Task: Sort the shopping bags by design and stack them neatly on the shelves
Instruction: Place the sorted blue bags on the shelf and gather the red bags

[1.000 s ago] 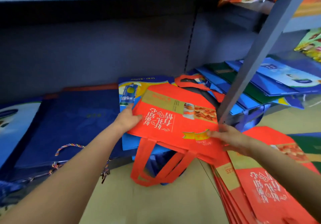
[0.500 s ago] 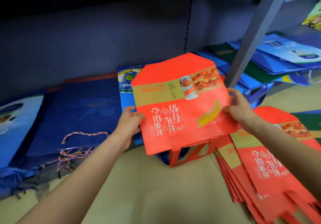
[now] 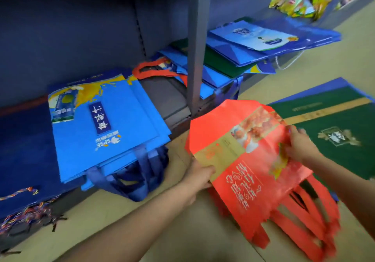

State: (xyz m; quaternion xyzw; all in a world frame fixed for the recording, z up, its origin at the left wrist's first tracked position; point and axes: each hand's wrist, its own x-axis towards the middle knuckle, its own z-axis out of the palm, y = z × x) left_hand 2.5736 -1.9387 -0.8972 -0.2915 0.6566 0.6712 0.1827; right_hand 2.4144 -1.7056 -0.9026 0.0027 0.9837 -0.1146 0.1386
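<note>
1. While the left hand (image 3: 199, 175) pinched the red bag (image 3: 246, 160) by its left edge, the right hand (image 3: 300, 145) gripped the right edge.
2. That bag hung over a red stack on the floor (image 3: 121, 221), beside the shelf post (image 3: 195, 44).
3. Light blue bags (image 3: 105, 127) lay on the low shelf.

A beige floor (image 3: 125, 233) is seen across the lower part of the view, running up along the right side. A grey metal upright post (image 3: 197, 44) is stood at the front edge of the shelving, rising out of the top of the view. Behind it, a dark grey back panel (image 3: 71, 30) is seen, with a slotted vertical strip (image 3: 140, 26) set into it left of the post.
</note>
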